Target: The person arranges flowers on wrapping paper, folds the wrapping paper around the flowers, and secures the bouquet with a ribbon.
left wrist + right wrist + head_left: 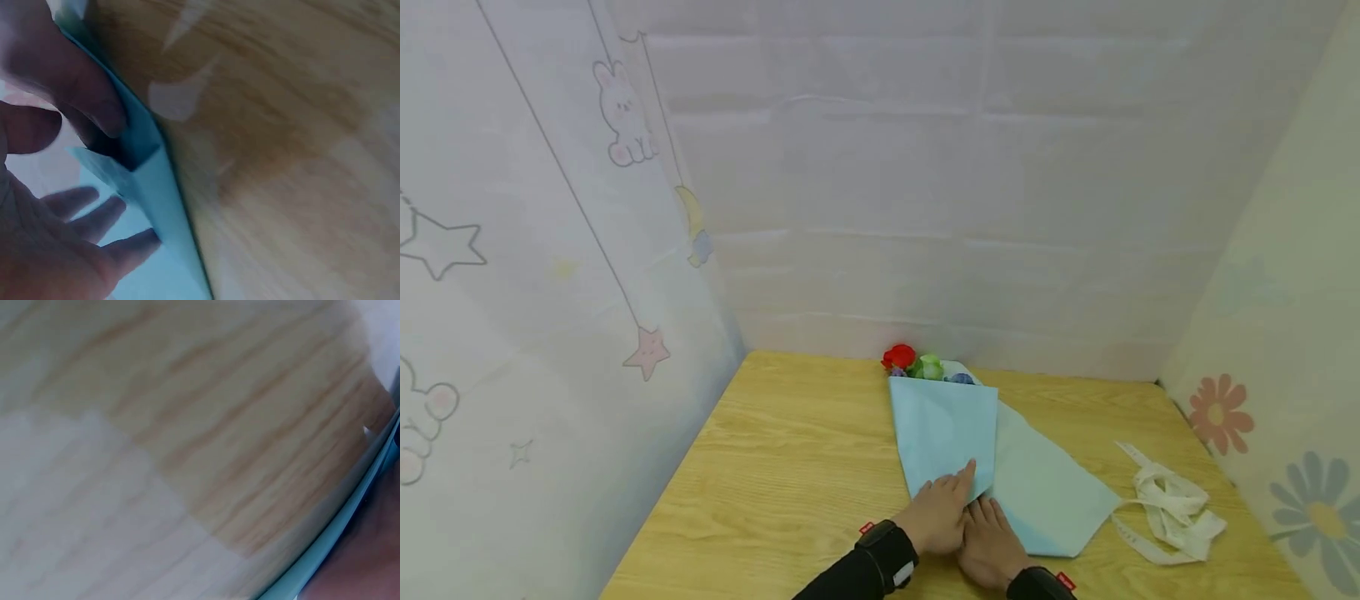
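Blue sheet [942, 429] lies folded mid-tabletop [775, 467], its paler part spreading right. Red flower [898, 357] and green flower [928, 367] show above the fold's far edge. Left hand [934, 512] on the fold's near end: fingers [134, 247] loosely spread, index extended, touching the sheet without a visible grip. Right hand [988, 546] just beside it, fingers nearly straight and together, resting on the sheet; no grip seen. White ribbon [1176, 510] lies in loose loops, right of the sheet.
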